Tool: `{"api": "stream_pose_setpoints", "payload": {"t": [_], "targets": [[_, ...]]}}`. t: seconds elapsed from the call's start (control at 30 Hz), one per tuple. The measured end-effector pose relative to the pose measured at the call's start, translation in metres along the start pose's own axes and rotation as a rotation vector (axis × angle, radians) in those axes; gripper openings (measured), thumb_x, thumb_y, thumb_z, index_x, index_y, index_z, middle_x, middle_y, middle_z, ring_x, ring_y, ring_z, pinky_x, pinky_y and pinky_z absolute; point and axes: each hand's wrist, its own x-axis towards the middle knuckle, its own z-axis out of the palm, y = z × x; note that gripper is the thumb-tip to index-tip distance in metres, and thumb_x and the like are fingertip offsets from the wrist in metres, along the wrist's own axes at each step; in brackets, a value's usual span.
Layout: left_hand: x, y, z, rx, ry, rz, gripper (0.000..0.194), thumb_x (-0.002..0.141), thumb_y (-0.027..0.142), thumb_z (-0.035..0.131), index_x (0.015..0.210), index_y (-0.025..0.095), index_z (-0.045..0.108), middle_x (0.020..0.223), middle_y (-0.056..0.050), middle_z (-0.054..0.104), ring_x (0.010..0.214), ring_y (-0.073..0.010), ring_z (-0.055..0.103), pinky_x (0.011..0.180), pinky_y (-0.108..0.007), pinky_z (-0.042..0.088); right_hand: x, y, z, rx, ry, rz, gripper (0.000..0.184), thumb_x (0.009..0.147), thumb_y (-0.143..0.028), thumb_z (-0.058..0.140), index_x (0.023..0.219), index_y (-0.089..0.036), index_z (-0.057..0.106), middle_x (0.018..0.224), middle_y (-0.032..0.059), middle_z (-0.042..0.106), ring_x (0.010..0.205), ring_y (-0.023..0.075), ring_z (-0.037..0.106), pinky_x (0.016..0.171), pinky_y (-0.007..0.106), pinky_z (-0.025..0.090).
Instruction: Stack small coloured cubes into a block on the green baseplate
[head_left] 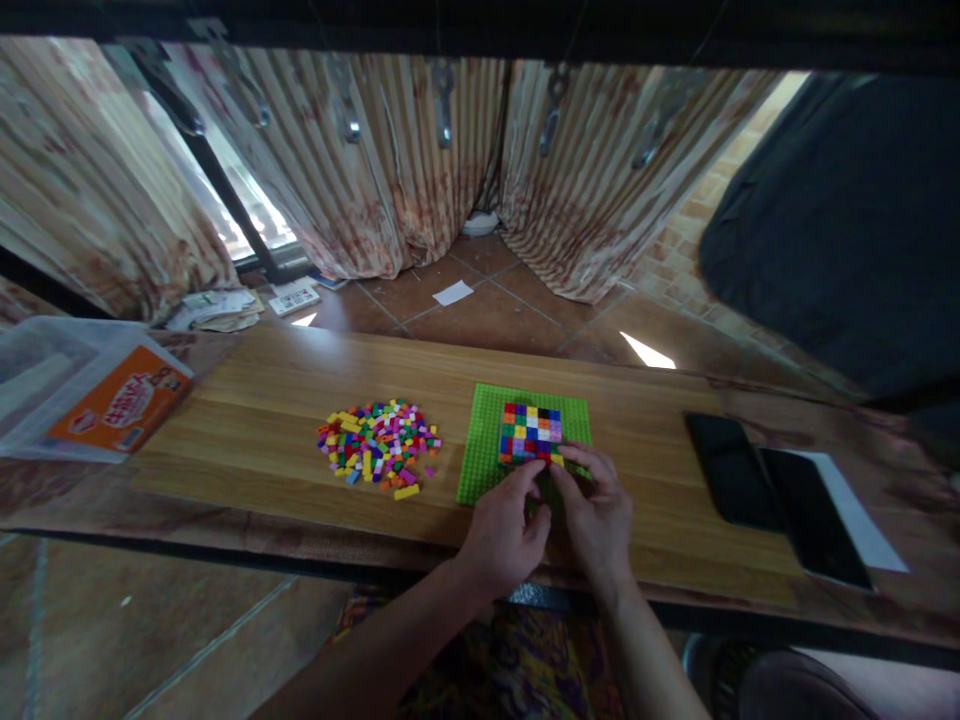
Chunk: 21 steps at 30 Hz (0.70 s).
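Observation:
A green studded baseplate (480, 430) lies on the wooden board, with a multicoloured block of toy bricks (531, 430) on it. My left hand (506, 530) is closed, its fingertips against the near edge of the block. On the near right corner, my right hand (600, 510) pinches a small yellow brick (557, 460) between thumb and forefinger. The fingers hide part of the block's near side, so whether the yellow brick is seated cannot be seen. Left of the baseplate spreads a pile of loose toy bricks (382, 440) in mixed colours.
A clear plastic box (45, 400) with an orange label stands at the far left. Two dark flat devices (731, 470) and a white sheet (859, 515) lie at the right. Beyond the wooden board (247, 430) hang striped curtains (390, 170).

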Motion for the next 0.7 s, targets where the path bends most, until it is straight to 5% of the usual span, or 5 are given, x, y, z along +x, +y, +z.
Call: {"api": "stream_pose_setpoints", "payload": {"t": [0.2, 0.7], "targets": [[-0.001, -0.002, 0.001, 0.02, -0.008, 0.011, 0.048, 0.085, 0.016, 0.051, 0.133, 0.016, 0.046, 0.102, -0.009, 0.065, 0.094, -0.0207, 0.063, 0.086, -0.037, 0.052, 0.0, -0.004, 0.007, 0.194, 0.013, 0.216, 0.035, 0.078, -0.035, 0.065, 0.109, -0.019, 0.065, 0.108, 0.009, 0.068, 0.097, 0.0202, 0.064, 0.089, 0.04, 0.05], [-0.004, -0.008, 0.006, 0.02, 0.036, 0.099, 0.053, 0.083, 0.014, 0.051, 0.136, 0.015, 0.042, 0.115, -0.013, 0.063, 0.102, -0.0228, 0.063, 0.089, -0.039, 0.053, 0.004, -0.007, 0.017, 0.279, 0.04, 0.282, 0.039, 0.071, -0.033, 0.07, 0.106, -0.018, 0.064, 0.103, 0.0074, 0.069, 0.092, 0.0205, 0.065, 0.085, 0.039, 0.051]]}}
